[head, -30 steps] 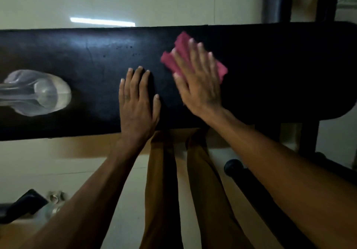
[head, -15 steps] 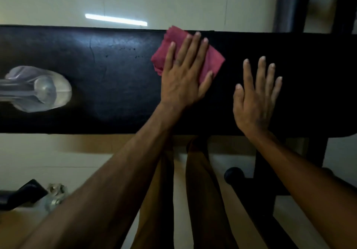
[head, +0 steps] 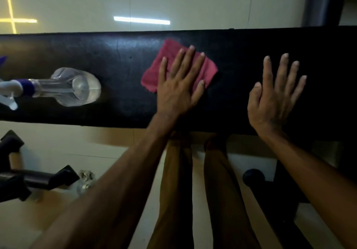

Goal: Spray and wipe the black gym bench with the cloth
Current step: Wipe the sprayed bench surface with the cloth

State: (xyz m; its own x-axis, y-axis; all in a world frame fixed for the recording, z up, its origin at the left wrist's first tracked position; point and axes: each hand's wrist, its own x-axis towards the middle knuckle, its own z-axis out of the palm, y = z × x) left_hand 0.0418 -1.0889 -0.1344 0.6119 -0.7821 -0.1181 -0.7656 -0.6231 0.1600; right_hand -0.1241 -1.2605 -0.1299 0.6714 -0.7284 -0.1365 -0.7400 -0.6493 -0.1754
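Left hand wiping the black gym bench with the red cloth

The left hand (head: 179, 86) presses flat, fingers straight, on the cloth (head: 154, 74) mid-bench (head: 241, 51); the right hand (head: 274, 92) lies spread and empty on the pad to its right. Keeping the palm flat with overlapping strokes should clean evenly. The spray bottle (head: 77, 86) lying on the pad to the left blocks that stretch, with dumbbells (head: 36, 179) on the floor below

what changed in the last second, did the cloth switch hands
Yes. A second ago the right hand pressed the red cloth and the left hand lay flat on the bench. Now the left hand presses the cloth with straight fingers, and the right hand rests flat on the bench farther right. The spray bottle stayed lying at the left end.
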